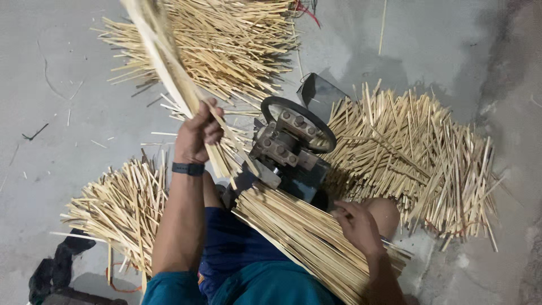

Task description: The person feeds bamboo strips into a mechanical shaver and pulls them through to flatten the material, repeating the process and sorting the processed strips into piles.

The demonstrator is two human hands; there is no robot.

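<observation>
Left hand (197, 133) fisted on raised bamboo strips (169, 68), frame center; right hand (358, 226) seemingly gripping lap bundle (305, 237) by small machine (291, 149)

Pale, matt, dry split bamboo sticks (406, 147), rough-edged, lie in heaps; bundle (305, 231) of the same on the lap. Machine (285, 149) is dull grey metal with bolts and a black rubbery wheel rim (316, 121). Floor (68, 79) is rough matt grey concrete.
</observation>
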